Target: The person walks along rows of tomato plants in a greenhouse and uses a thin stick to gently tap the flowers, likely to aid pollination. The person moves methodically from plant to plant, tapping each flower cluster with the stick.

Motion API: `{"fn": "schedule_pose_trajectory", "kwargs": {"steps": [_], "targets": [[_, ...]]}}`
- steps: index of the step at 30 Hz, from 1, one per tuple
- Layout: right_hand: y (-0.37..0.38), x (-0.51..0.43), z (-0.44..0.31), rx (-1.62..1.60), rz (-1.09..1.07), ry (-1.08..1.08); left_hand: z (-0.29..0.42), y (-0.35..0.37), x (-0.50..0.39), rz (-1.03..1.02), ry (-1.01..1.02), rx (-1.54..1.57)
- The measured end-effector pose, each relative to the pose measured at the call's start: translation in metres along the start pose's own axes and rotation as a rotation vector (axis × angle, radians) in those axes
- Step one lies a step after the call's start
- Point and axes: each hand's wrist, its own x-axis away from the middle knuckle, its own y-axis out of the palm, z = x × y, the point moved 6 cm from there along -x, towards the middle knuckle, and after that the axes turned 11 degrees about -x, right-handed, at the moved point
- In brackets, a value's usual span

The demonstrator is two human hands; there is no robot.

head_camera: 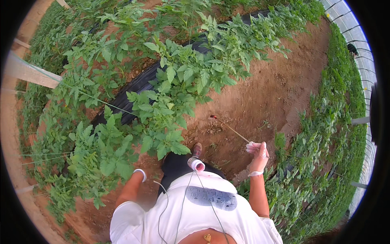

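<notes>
My right hand (258,154), in a thin translucent glove, grips the end of a thin stick (231,129). The stick points up and left over the bare soil, and its tip (214,116) is dark and red. A small white container (196,164) with a pink-red inside hangs from a cord at my waist, its mouth towards the camera. My left forearm reaches down at the left, with a white cuff (140,173) at the wrist; the left hand itself is hidden beneath tomato leaves (114,155).
Tomato plants (189,73) grow along black plastic mulch (140,85) ahead and left. A soil path (262,88) runs up to the right, beside another plant row (329,128). Green strings (100,100) cross the left rows. A pale post (33,71) stands at the left; a greenhouse wall (350,27) curves along the right.
</notes>
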Motion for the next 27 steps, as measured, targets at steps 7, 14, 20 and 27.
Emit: {"fn": "schedule_pose_trajectory", "kwargs": {"steps": [7,14,20,27], "targets": [[-0.031,-0.019,-0.007,-0.03,0.108,-0.011,0.1,-0.109,0.0,0.17,0.291,0.186],[-0.049,-0.03,0.003,-0.087,0.128,0.031,0.165,-0.265,-0.09,0.297,0.462,0.963],[-0.075,-0.054,0.009,-0.064,0.245,0.061,0.161,-0.385,-0.166,0.466,0.183,-0.039],[-0.081,-0.104,-0.001,-0.005,0.262,0.135,0.131,-0.488,-0.189,0.43,-0.05,-0.182]]}}
